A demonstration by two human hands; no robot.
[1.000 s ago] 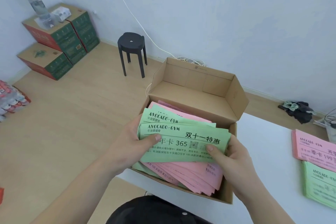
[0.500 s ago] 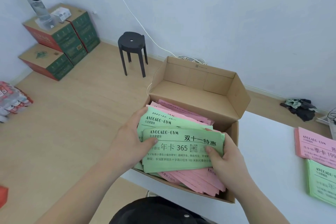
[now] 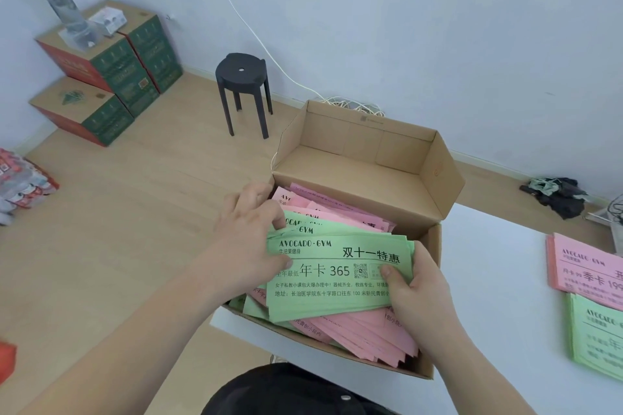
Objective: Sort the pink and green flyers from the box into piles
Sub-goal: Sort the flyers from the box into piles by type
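My left hand point(image 3: 249, 239) pinching the green flyers point(image 3: 337, 276) at their left edge, my right hand point(image 3: 414, 290) pinching the right edge, thumbs on top, stack over loose pink flyers point(image 3: 364, 330) in the open box point(image 3: 371, 158), pink pile point(image 3: 586, 269) and green pile point(image 3: 596, 330) on table point(image 3: 488, 280), right.

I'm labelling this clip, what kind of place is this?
Probably a sparse storeroom or small office: stacked cartons, a black stool on wood floor, a white table with flyer piles.
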